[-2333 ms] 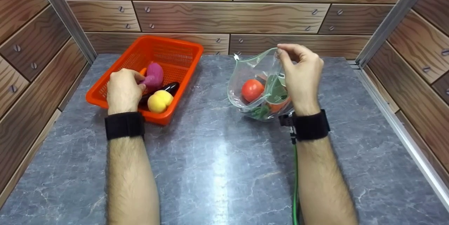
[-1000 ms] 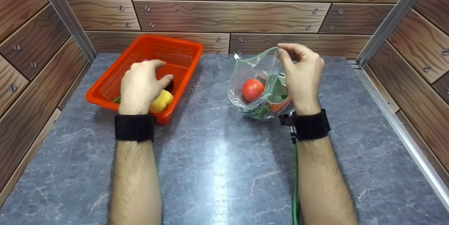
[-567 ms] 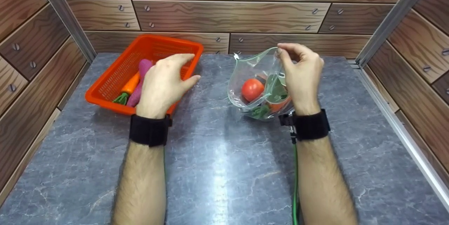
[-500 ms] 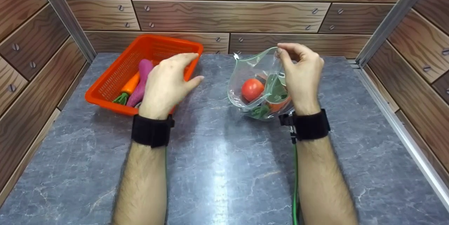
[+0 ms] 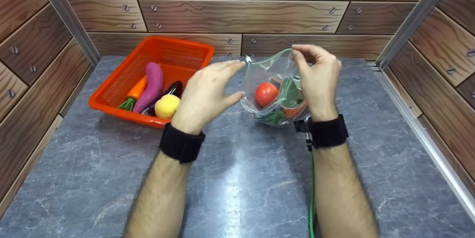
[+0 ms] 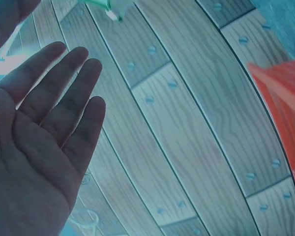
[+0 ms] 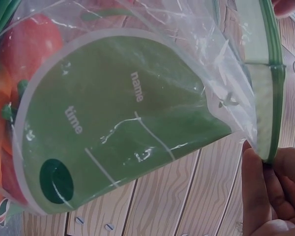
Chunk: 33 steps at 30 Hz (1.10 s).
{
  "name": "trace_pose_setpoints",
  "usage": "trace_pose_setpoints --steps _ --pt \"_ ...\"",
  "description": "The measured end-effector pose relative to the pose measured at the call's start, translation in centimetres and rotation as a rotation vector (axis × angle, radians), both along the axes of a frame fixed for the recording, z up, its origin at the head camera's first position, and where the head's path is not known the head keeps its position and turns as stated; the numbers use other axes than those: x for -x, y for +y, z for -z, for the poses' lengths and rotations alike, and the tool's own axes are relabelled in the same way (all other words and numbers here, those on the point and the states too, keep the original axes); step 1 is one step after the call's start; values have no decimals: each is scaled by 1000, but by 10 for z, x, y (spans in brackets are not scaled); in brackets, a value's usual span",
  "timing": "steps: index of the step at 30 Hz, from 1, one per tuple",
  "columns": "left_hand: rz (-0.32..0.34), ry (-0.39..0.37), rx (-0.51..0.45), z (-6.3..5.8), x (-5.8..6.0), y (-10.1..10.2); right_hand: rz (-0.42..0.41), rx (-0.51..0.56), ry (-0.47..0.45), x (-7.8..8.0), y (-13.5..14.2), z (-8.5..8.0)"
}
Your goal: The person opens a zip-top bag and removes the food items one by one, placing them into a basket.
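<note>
My right hand (image 5: pixel 319 76) pinches the top corner of a clear zip bag (image 5: pixel 253 78) with a green-edged mouth and holds it up. In the right wrist view, thumb and fingers grip its green seal strip beside the green label (image 7: pixel 113 108). A tomato (image 5: pixel 266 94) and a carrot (image 5: pixel 295 111) with green leaves show through the plastic. My left hand (image 5: pixel 206 95) holds nothing; its fingers are extended, thumb apart, with the fingertips right by the bag's white zip slider (image 5: pixel 248 59). In the left wrist view the palm and spread fingers (image 6: pixel 71 105) are bare.
At left stands an orange-red basket (image 5: pixel 97 101) holding a carrot (image 5: pixel 137 89), a long purple vegetable (image 5: pixel 153 82), a dark eggplant (image 5: pixel 175 89) and a yellow fruit (image 5: pixel 167 106). Wood-patterned walls (image 5: pixel 241 15) enclose the grey marbled table (image 5: pixel 230 193). A green cable (image 5: pixel 312 193) trails from the right wrist.
My left hand has let go of the purple vegetable, which now lies beside the carrot in the basket, and has moved right to the bag. The right hand and bag have stayed put.
</note>
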<state>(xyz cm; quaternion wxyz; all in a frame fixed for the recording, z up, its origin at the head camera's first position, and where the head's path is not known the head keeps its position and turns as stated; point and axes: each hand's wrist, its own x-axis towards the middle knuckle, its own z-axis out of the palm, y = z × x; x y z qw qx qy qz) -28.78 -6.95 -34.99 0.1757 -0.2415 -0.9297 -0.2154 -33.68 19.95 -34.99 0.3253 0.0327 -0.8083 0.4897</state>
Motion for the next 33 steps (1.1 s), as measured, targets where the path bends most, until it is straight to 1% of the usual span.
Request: trace_pose_setpoints --steps 5,8,12,15,20,24,30,33 --pt "59 33 48 7 1 20 -2 -8 5 0 -1 0" --pt "73 65 84 12 4 30 -6 -9 6 0 -2 0" --pt "80 80 121 17 7 40 -10 -4 2 -1 -2 -1" --pt "94 73 158 20 12 49 -8 -6 4 0 -2 -1" --pt "114 65 229 24 23 64 -4 -17 2 0 -2 -1" --pt "105 40 280 25 32 73 -1 -21 2 -1 -2 -2" --pt "61 -5 329 27 43 86 -17 -9 -2 0 -1 -1" --pt "37 -27 371 28 48 94 -19 -5 -1 -1 -1 -1"
